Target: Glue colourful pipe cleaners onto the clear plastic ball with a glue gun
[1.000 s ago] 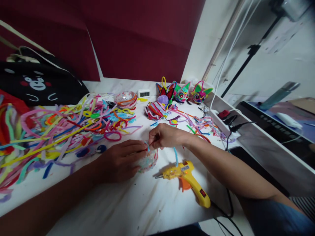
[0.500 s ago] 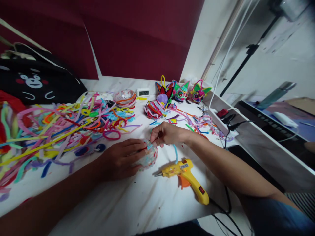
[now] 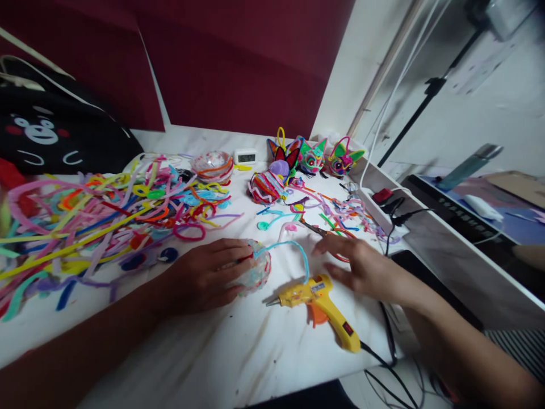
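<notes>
Your left hand (image 3: 204, 276) is closed on the one clear ball (image 3: 259, 274), center frame; its left side is hidden under your fingers. One blue pipe cleaner (image 3: 292, 243) leaves the ball's top, arcs right, then drops to the glue gun (image 3: 313, 291); can't tell if it touches or passes behind. One gun, right of center: nozzle points left, long axis slopes down-right. Right hand (image 3: 360, 266): fingers spread, nothing gripped, beside one pair of scissors (image 3: 314, 228); handles partly hidden, contact unclear. Three eared ornaments (image 3: 313, 161), upper center-right. Black bag (image 3: 55, 133) cut off at left edge.
</notes>
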Motion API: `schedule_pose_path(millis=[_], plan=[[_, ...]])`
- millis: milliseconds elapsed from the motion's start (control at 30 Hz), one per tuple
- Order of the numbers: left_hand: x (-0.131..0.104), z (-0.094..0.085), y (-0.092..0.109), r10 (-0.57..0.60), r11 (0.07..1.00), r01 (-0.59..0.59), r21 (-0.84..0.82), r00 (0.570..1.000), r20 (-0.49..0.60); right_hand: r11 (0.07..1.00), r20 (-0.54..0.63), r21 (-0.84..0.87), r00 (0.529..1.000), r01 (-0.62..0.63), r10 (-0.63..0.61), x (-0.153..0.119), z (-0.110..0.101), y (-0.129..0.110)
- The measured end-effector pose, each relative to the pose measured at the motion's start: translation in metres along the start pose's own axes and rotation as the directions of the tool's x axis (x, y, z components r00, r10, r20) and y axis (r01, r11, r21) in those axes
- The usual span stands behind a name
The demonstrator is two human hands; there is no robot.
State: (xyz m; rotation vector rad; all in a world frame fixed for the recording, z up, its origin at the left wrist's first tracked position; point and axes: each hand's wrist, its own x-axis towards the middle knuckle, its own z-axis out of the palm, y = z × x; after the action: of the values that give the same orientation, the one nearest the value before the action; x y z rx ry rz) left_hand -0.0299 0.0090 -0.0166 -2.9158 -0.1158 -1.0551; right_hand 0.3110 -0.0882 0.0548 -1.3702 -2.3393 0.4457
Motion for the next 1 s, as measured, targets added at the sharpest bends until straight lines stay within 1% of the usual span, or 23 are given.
schedule_pose_path(millis=[33, 67, 133, 200, 233, 333, 400, 500, 567, 667, 767, 833, 933, 1000], plan=[[-0.001, 0.000, 0.000, -0.011, 1.000, 0.011, 0.003, 1.000, 0.005, 0.998, 0.050, -0.037, 0.998, 0.047, -0.046, -0.011, 0.004, -0.002], [-0.001, 0.000, 0.001, -0.026, 1.000, 0.026, 0.008, 1.000, 0.013, 0.996, 0.076, -0.069, 0.996, 0.059, -0.054, -0.020, 0.008, -0.005], [-0.002, 0.000, 0.002, -0.053, 0.998, 0.052, 0.017, 0.998, 0.017, 0.992, 0.021, -0.126, 1.000, 0.024, -0.022, -0.036, 0.018, -0.012], [-0.002, 0.000, 0.001, -0.043, 0.999, 0.043, 0.018, 0.999, 0.003, 0.985, -0.051, -0.164, 0.998, -0.052, 0.044, -0.048, 0.028, -0.021], [-0.002, 0.001, 0.000, -0.032, 0.999, 0.032, 0.018, 0.999, -0.002, 0.982, -0.069, -0.164, 0.994, -0.090, 0.080, -0.053, 0.033, -0.026], [-0.003, 0.001, -0.003, -0.005, 1.000, 0.005, 0.027, 1.000, -0.005, 0.966, -0.081, -0.160, 0.978, -0.203, 0.192, -0.064, 0.046, -0.036], [-0.004, 0.001, -0.004, -0.003, 1.000, 0.003, 0.028, 1.000, 0.006, 0.948, -0.092, -0.147, 0.958, -0.282, 0.270, -0.068, 0.054, -0.040], [-0.005, 0.002, -0.005, 0.000, 1.000, -0.001, 0.026, 0.999, 0.033, 0.929, -0.096, -0.061, 0.929, -0.364, 0.358, -0.069, 0.060, -0.042], [-0.006, 0.002, -0.005, 0.006, 1.000, -0.007, 0.023, 0.999, 0.046, 0.915, -0.076, 0.007, 0.912, -0.403, 0.402, -0.069, 0.060, -0.042], [-0.005, 0.002, -0.005, 0.008, 1.000, -0.009, 0.015, 0.999, 0.039, 0.882, -0.017, 0.081, 0.884, -0.464, 0.467, -0.068, 0.056, -0.043], [-0.004, 0.002, -0.005, 0.005, 1.000, -0.005, 0.011, 0.999, 0.033, 0.858, 0.022, 0.137, 0.868, -0.495, 0.497, -0.072, 0.049, -0.044], [-0.004, 0.002, -0.005, 0.000, 1.000, 0.000, 0.010, 0.999, 0.033, 0.831, 0.059, 0.213, 0.856, -0.513, 0.514, -0.077, 0.044, -0.042], [-0.006, 0.003, -0.006, -0.016, 1.000, 0.016, 0.011, 0.999, 0.035, 0.753, 0.130, 0.394, 0.843, -0.527, 0.522, -0.088, 0.035, -0.037], [-0.006, 0.004, -0.006, -0.024, 1.000, 0.024, 0.008, 0.999, 0.032, 0.694, 0.141, 0.503, 0.841, -0.516, 0.522, -0.095, 0.027, -0.033]])
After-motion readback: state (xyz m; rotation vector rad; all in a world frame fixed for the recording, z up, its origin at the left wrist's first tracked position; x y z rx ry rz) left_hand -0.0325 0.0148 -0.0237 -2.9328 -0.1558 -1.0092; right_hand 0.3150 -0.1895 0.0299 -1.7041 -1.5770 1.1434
